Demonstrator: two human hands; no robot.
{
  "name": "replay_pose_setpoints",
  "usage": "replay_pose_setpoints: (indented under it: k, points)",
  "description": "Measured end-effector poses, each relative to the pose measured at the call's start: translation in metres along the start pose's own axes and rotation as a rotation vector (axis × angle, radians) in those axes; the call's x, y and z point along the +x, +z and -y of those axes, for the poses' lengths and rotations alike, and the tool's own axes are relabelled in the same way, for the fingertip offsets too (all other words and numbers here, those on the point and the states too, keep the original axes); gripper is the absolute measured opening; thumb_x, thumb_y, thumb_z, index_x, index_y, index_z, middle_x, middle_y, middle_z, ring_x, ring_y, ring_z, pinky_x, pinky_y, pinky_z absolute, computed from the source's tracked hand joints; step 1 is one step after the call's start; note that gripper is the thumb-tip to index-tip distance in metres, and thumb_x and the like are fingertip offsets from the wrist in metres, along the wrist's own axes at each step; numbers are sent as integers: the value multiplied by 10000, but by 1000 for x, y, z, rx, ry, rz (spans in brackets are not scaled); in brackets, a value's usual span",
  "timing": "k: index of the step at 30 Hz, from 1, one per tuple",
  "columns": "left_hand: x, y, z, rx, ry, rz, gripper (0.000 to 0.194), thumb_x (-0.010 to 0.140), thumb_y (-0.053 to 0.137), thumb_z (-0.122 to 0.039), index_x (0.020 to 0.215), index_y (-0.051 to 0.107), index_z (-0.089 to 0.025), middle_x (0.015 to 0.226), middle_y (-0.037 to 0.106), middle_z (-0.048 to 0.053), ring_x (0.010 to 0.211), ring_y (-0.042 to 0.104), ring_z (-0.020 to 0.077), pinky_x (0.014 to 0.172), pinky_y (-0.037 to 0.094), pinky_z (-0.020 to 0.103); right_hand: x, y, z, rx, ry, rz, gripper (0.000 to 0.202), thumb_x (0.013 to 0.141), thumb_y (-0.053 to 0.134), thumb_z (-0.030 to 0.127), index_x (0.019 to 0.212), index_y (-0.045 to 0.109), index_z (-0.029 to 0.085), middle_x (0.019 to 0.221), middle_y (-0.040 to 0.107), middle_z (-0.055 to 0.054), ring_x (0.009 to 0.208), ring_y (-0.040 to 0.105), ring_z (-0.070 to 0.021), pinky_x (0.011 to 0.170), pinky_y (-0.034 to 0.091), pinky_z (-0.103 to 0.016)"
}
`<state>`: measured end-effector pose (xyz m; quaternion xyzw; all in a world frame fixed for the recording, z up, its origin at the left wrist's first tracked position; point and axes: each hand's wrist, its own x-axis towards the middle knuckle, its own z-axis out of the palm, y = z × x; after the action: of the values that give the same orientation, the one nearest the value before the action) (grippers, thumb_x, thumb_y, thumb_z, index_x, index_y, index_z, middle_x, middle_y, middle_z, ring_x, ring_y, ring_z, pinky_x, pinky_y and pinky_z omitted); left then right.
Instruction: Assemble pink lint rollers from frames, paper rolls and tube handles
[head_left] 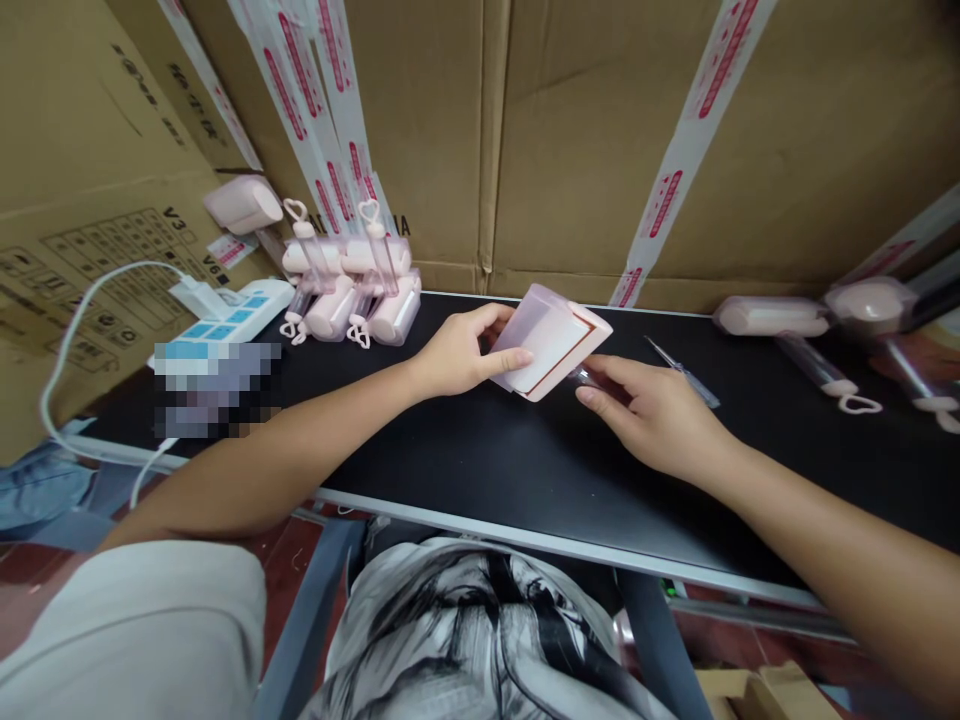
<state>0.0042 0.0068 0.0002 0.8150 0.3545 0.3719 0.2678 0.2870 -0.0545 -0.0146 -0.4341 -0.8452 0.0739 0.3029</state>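
Note:
My left hand (469, 350) is closed round a pale pink, box-shaped piece (551, 345) with a white face and a translucent lilac cover, held tilted above the black table. A thin brown line runs along its edge. At its right side my right hand (652, 405) pinches a small clear part (581, 376), seemingly the piece's handle, mostly hidden by the fingers. Behind the right hand lies a thin screwdriver (681, 370) with a clear handle. Like pieces with clear handles and heart-shaped loops, such as a pink piece (394, 308), stand grouped at the back left.
Two more pink pieces with clear handles, one a lying piece (772, 316), are at the right. A white power strip (259, 300) with a plugged-in cable sits at the left. Cardboard (585, 140) walls the back of the black table (487, 460). An open carton (780, 695) is below right.

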Motion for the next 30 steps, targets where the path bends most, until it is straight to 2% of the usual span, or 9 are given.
replay_pose_setpoints:
  k: [8,14,16,19,21,23,25,28,30]
  points:
    - [-2,8,-5,35,5,48,682,812,824,-615,1286,707,-140,1151,787,106,941,709,224,837,540,331,-2,1,3,27,-13,18,378,1028,603,321,1332,733,138,1068,817,-123,860,765,-268,784,566,-386]
    - [-1,21,-12,156,18,36,644,895,728,-640,1322,706,-159,1129,797,96,938,725,249,839,549,367,-1,3,9,124,79,32,326,1026,587,367,1221,750,163,903,764,-79,735,691,-233,702,525,-378]
    - [-1,25,-15,256,68,-19,649,988,611,-624,1414,654,-137,1303,755,153,1126,716,295,980,545,422,1,5,9,256,186,71,300,1019,601,421,1132,743,183,793,695,-42,656,648,-205,630,513,-351]
    - [-6,29,-23,526,219,-141,698,1041,523,-614,1545,545,-132,1602,548,229,1454,538,375,1189,416,543,5,9,10,577,395,140,340,969,676,506,1104,693,194,785,661,-21,567,604,-163,494,484,-298]
    - [-12,32,-30,708,390,-87,692,1015,586,-609,1555,543,-179,1663,487,212,1533,444,396,1237,332,601,7,10,13,762,490,173,401,922,746,527,1130,659,196,805,682,-20,544,591,-143,451,470,-270]
    - [-18,36,-36,846,545,29,584,1008,643,-513,1499,601,-199,1644,523,177,1537,439,381,1256,285,615,8,10,17,901,517,191,444,893,800,516,1155,634,198,756,682,-2,547,598,-136,475,493,-255]
    - [-21,41,-39,947,622,82,423,1025,628,-366,1407,665,-187,1573,598,149,1498,482,351,1252,286,604,8,9,21,1021,508,211,491,868,850,480,1198,614,204,722,688,12,577,631,-142,530,536,-256]
    - [-18,44,-37,973,607,84,291,1045,568,-240,1285,717,-171,1422,702,124,1402,562,315,1175,371,556,7,6,22,1166,529,210,600,825,898,464,1273,580,222,836,754,-20,675,714,-180,595,600,-294]
    - [-10,38,-34,892,490,71,244,1046,580,-252,1218,736,-175,1309,752,119,1303,620,308,1087,429,516,7,3,21,1232,544,168,606,844,867,530,1286,562,248,948,783,-49,751,759,-214,632,631,-335]
